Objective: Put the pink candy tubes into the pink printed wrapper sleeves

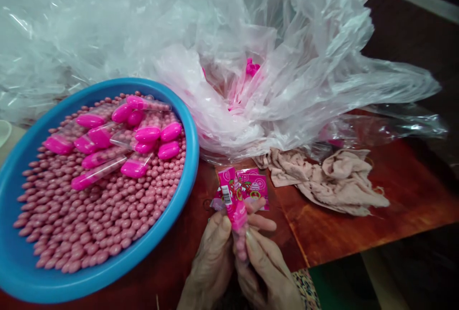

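Fingers (225, 226) closed on one see-through tube (241, 248), held between left hand (210, 262) and right hand (265, 264): a thumb at either side, some right fingers stretched loose beyond it. Tube contains pink balls; pink cap (238, 218) at its far end; pink label (226, 190) with a barcode meets the cap. Just past it, patterned cards (258, 185) lie on the reddish table (340, 233); how many, I can't tell from where I stand.

Left of the hands, a broad blue tub (192, 157), loaded with loose balls (93, 226); a cluster of capped tubes (98, 173) lies on top, toward the far side. Ahead, a crumpled plastic bag (297, 104), bright pink pieces (252, 67) inside, shapes unclear. More plastic sheeting (89, 23) heaped behind the tub.

Room to move: slim strip of wood between tub rim and left hand; wider stretch right of the hands, bounded by a rumpled beige cloth (344, 186) and the table's near edge, slanting away rightward. Spotted fabric (307, 288) beside right wrist.
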### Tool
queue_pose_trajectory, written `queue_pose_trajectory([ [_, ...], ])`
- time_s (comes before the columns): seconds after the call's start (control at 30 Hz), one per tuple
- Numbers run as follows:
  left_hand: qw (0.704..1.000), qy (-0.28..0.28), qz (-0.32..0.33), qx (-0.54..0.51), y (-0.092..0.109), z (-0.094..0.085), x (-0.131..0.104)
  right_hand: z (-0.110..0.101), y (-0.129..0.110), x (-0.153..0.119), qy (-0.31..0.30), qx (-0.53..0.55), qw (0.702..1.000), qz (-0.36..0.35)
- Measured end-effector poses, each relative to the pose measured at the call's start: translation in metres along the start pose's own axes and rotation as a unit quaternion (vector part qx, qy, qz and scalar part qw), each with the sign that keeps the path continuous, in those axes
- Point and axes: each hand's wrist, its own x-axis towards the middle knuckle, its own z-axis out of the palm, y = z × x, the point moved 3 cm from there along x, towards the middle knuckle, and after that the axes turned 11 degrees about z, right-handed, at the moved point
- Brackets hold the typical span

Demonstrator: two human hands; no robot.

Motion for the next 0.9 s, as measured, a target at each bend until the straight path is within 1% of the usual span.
queue_pose_trajectory([
  [0.07, 1.000, 0.008, 0.012, 0.001, 0.003, -0.002, 0.001, -0.002, 0.000, 0.000, 0.031, -0.046, 0.998, -0.038],
  [0.2, 0.999, 0.024, 0.038, 0.004, 0.010, -0.006, 0.002, 0.004, -0.002, -0.001, 0.012, -0.114, 0.991, -0.075],
  [0.27, 0.998, 0.033, 0.048, 0.028, 0.013, -0.005, 0.002, 0.006, -0.006, -0.001, 0.022, -0.171, 0.979, -0.112],
  [0.3, 0.997, 0.039, 0.053, 0.047, 0.014, -0.004, 0.002, 0.007, -0.008, -0.001, 0.039, -0.210, 0.967, -0.139],
  [0.4, 0.988, 0.071, 0.077, 0.110, 0.016, -0.001, 0.003, 0.011, -0.017, 0.000, 0.089, -0.317, 0.919, -0.218],
  [0.53, 0.972, 0.106, 0.103, 0.181, 0.017, 0.002, 0.004, 0.016, -0.023, 0.000, 0.088, -0.391, 0.870, -0.286],
  [0.63, 0.963, 0.115, 0.095, 0.224, 0.016, 0.003, 0.001, 0.016, -0.023, -0.005, 0.104, -0.434, 0.826, -0.344],
  [0.7, 0.961, 0.108, 0.082, 0.242, 0.015, 0.003, -0.001, 0.014, -0.021, -0.008, 0.111, -0.455, 0.805, -0.364],
  [0.77, 0.967, 0.091, 0.068, 0.227, 0.014, 0.004, -0.003, 0.013, -0.020, -0.010, 0.110, -0.478, 0.789, -0.372],
  [0.9, 0.987, 0.071, 0.058, 0.133, 0.018, 0.005, 0.001, 0.019, -0.025, -0.012, 0.103, -0.503, 0.766, -0.386],
])
